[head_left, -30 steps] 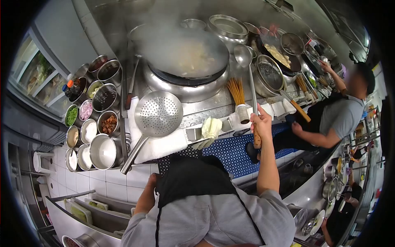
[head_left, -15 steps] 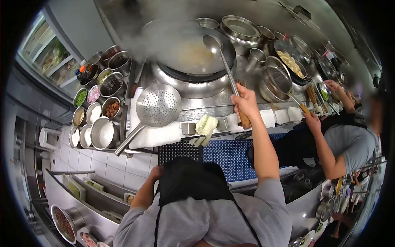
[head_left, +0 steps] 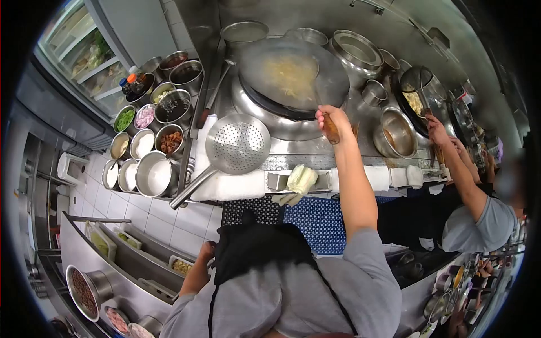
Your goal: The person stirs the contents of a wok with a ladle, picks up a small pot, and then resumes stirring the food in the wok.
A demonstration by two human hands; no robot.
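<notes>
My right hand (head_left: 330, 119) is stretched forward and closed around the wooden handle of a long ladle (head_left: 318, 96). The ladle's bowl dips into the big wok (head_left: 340, 84) on the burner, where pale noodles (head_left: 288, 72) lie. My left hand (head_left: 206, 249) rests low at my waist beside the black apron, and its fingers are mostly hidden. A large perforated skimmer (head_left: 236, 143) lies on a white towel (head_left: 225, 187) left of my right arm.
Several metal bowls of seasonings and chopped ingredients (head_left: 152, 174) crowd the counter on the left. A folded cloth (head_left: 300, 179) lies at the stove's front edge. At the right a co-worker (head_left: 470, 217) reaches towards another wok (head_left: 416, 100), near a metal strainer bowl (head_left: 398, 133).
My right hand has carried the ladle from the right of the burner leftwards and forwards into the wok. The steam over the wok has thinned. The co-worker's arm has reached further up.
</notes>
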